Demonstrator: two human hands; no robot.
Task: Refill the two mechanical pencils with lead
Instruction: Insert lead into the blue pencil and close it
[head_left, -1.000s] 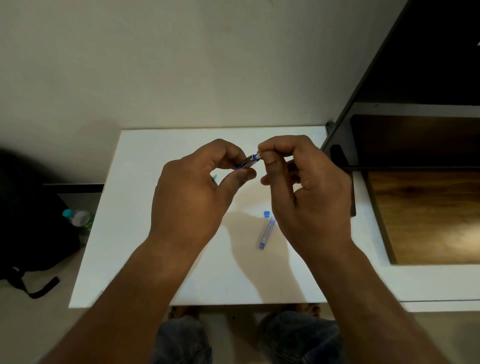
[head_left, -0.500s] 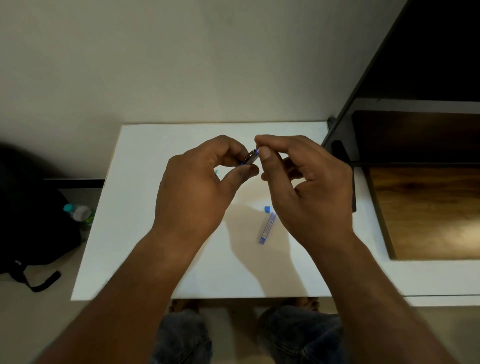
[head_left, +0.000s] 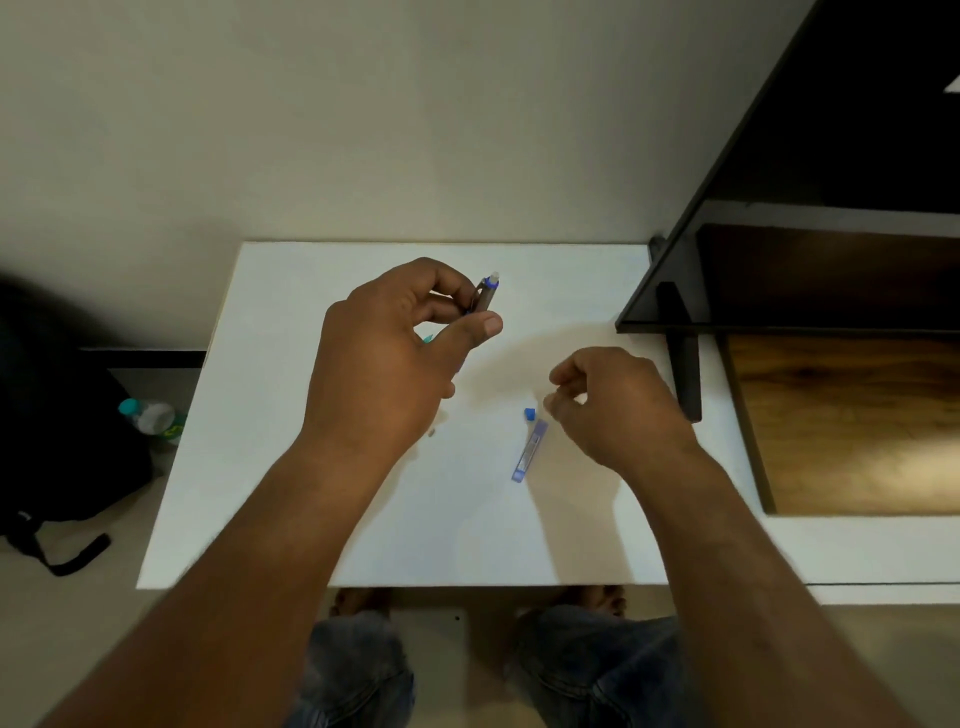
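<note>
Head view
Left hand (head_left: 384, 364): pinching the slim grey plastic mechanical pencil with blue end (head_left: 484, 295), above the white table (head_left: 291, 415).
Pencil axis: steep, capped end up and away.
Right hand (head_left: 618, 410): fingertips curled together beside the flat blue translucent lead case (head_left: 530, 451); contents cannot be told.
Small blue cap (head_left: 529, 413): just beyond the case.
Risk: thin lead likely snaps or drops if fed off-axis.

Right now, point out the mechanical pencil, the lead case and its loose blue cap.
mechanical pencil (head_left: 487, 294): head view, on the upper barrel above the left hand's thumb.
lead case (head_left: 530, 451): head view, mid-length of the tube on the table.
blue cap (head_left: 529, 413): head view, on its top face.
</note>
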